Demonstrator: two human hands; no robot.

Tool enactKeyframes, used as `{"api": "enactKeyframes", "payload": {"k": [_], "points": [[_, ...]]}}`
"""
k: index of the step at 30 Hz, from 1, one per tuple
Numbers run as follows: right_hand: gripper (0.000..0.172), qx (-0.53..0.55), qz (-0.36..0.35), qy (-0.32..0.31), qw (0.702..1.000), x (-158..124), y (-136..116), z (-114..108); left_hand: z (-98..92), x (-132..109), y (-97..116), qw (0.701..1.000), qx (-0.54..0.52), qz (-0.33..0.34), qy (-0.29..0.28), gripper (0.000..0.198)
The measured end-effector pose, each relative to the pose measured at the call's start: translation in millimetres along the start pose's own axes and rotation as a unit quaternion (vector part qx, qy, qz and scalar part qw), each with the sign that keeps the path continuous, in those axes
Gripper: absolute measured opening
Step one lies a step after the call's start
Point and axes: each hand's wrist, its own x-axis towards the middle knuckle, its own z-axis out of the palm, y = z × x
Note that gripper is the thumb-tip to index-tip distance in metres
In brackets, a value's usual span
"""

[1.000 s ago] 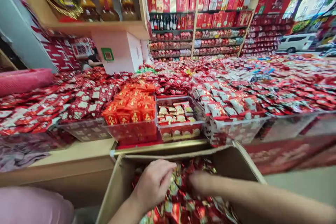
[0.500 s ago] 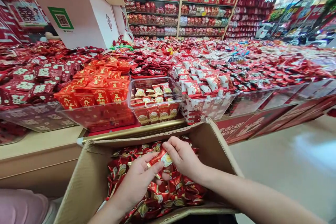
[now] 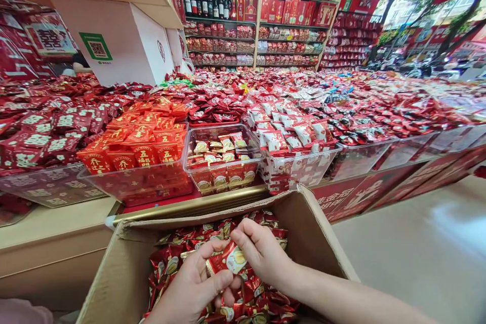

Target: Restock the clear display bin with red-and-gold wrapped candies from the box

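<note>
Between my hands is a small red candy packet (image 3: 230,259) with gold ends and a white and yellow picture on its front. My left hand (image 3: 203,281) has thumb and fingers around its left end. At its upper right corner, my right hand (image 3: 261,253) pinches the wrapper with thumb and forefinger. Both hands are inside an open cardboard box (image 3: 326,243), above a heap of similar red packets (image 3: 167,263). The wrapper looks whole on the side facing me.
Past the box's far edge stands a clear plastic bin (image 3: 224,174) partly filled with like packets. Orange-red packets (image 3: 136,136) fill the bin to its left, and white-and-red packets (image 3: 292,129) the one to its right. Shelves (image 3: 258,30) with bottles and gift boxes stand behind.
The view has tipped upward, so bins and box sit lower in the picture. My hands still hold the packet, whose printed front now shows more fully.
</note>
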Motion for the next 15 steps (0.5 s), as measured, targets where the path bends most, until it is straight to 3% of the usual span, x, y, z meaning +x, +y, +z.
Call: {"api": "enactKeyframes", "payload": {"k": [3, 5, 9, 11, 13, 15], "points": [[0.029, -0.033, -0.02, 0.019, 0.999, 0, 1, -2, -0.7, 1, -1, 0.999, -0.026, 0.013, 0.014, 0.044], [0.027, -0.088, -0.066, 0.049, 0.993, 1, 3, -6, -0.7, 0, 2, 0.995, -0.096, -0.014, 0.013, 0.043], [0.016, -0.2, -0.27, 0.059, 0.94, 2, 1, -14, 0.5, -2, 15, 0.964, -0.248, -0.095, -0.02, 0.036], [0.01, -0.24, -0.356, 0.027, 0.903, -3, -3, -17, 1.2, -4, 21, 0.96, -0.271, -0.07, 0.022, 0.026], [0.011, -0.255, -0.399, -0.008, 0.881, -8, -6, -19, 1.9, -6, 25, 0.963, -0.251, -0.021, 0.091, 0.026], [0.021, -0.211, -0.372, -0.012, 0.904, -12, -7, -17, 3.2, -8, 29, 0.965, -0.213, 0.027, 0.152, 0.035]]}}
